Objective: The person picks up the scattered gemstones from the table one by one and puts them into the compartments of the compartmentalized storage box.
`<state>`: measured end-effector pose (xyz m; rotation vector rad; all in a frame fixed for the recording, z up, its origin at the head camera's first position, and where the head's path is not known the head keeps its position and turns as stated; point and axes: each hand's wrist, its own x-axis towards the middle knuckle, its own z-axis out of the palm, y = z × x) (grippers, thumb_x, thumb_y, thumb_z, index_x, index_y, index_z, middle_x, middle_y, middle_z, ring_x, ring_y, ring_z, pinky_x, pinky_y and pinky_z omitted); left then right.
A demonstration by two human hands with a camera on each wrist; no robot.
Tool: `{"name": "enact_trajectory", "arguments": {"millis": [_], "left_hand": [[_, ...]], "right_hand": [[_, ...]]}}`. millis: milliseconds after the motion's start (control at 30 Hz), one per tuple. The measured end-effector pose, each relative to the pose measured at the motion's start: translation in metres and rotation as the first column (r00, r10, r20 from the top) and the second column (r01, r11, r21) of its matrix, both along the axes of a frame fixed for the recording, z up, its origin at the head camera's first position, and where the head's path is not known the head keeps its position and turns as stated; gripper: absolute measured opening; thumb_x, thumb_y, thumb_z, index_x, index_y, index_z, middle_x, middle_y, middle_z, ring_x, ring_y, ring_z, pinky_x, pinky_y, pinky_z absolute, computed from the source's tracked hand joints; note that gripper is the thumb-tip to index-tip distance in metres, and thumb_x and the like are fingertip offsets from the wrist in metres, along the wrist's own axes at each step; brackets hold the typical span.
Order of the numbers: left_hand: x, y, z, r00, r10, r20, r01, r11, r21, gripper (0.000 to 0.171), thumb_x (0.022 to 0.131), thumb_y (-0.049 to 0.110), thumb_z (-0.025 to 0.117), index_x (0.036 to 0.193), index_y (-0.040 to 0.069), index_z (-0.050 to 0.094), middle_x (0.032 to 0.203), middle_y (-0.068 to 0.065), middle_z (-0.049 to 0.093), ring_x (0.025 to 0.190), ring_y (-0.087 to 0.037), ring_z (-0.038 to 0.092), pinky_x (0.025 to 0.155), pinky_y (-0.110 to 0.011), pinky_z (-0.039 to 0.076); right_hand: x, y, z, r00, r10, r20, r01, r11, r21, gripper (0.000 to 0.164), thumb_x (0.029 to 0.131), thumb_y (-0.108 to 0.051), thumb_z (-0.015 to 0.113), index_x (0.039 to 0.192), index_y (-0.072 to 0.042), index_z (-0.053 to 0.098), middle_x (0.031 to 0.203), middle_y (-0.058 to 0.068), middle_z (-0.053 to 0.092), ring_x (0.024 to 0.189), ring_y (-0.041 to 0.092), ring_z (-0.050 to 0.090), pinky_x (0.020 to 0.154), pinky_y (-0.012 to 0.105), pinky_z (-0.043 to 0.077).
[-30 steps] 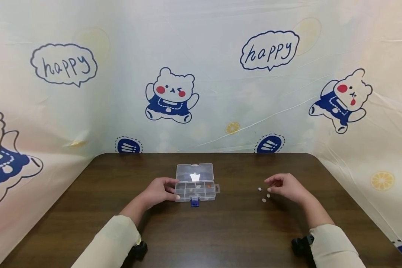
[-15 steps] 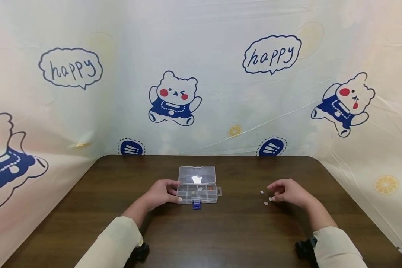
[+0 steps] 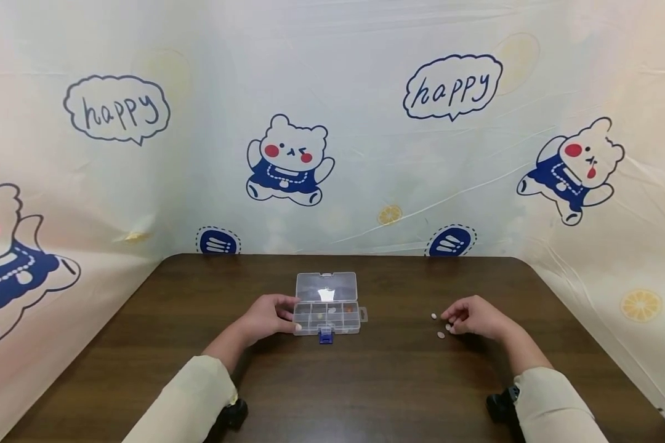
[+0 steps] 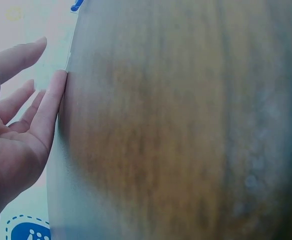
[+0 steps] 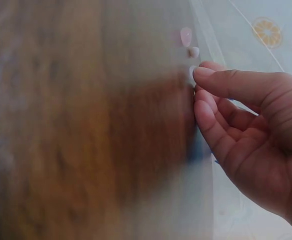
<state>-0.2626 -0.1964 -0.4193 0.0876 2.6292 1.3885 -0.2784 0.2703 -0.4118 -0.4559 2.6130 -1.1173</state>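
A clear plastic compartment box (image 3: 332, 319) lies on the table with its lid (image 3: 327, 287) raised at the back and a blue latch (image 3: 326, 338) at the front. My left hand (image 3: 263, 319) holds the box's left end, thumb near the front corner and fingers near the back. A few small pieces, one orange, sit in its compartments. My right hand (image 3: 479, 319) is beside three small pale oval pieces. Its thumb tip is at the nearest piece (image 3: 448, 327), and its index fingertip is a little apart. In the right wrist view one oval piece (image 5: 186, 36) looks pinkish and glossy.
The dark wooden table (image 3: 388, 381) runs back to a printed cloth (image 3: 360, 135) with bears and "happy" bubbles. The other two pale pieces, one farther back (image 3: 434, 316) and one nearer (image 3: 441, 335), lie left of my right hand. Black wrist straps show below both hands.
My right hand has come down to the pale pieces, and its index finger has drawn closer to its thumb. My left hand stays at the box. The head view has shifted slightly.
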Motion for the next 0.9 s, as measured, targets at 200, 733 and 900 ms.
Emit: {"name": "enact_trajectory", "arguments": {"millis": [200,733,900], "left_hand": [[0.0021,-0.0020,-0.0016,1.000,0.007,-0.013,-0.007,1.000,-0.001,0.062,0.070,0.013,0.088,0.127,0.010,0.064,0.110,-0.006,0.063,0.092,-0.020,0.059,0.079,-0.032,0.055],[-0.0002,-0.0001,0.0006,1.000,0.010,-0.001,-0.010,1.000,0.004,0.061,0.071,0.013,0.088,0.128,0.010,0.064,0.111,-0.006,0.063,0.093,-0.020,0.059,0.080,-0.032,0.055],[0.0007,0.0012,0.0003,1.000,0.005,0.001,-0.005,1.000,0.007,0.061,0.071,0.012,0.088,0.128,0.010,0.064,0.109,-0.006,0.064,0.092,-0.020,0.059,0.079,-0.032,0.055]], "right_hand": [[-0.0015,-0.0032,-0.0050,0.999,0.036,-0.014,-0.036,0.999,-0.009,0.019,0.079,0.000,0.077,0.097,0.001,0.072,0.081,0.005,0.063,0.074,0.020,0.054,0.064,0.029,0.049],[-0.0038,-0.0021,-0.0017,0.998,0.049,-0.040,-0.048,0.999,0.022,0.016,0.079,-0.001,0.078,0.093,0.001,0.072,0.078,0.003,0.063,0.073,0.018,0.054,0.063,0.029,0.049],[-0.0012,-0.0003,-0.0020,1.000,0.010,-0.026,-0.009,0.999,0.043,0.015,0.077,-0.005,0.080,0.089,-0.001,0.072,0.076,0.002,0.063,0.070,0.017,0.054,0.061,0.031,0.049]]}}
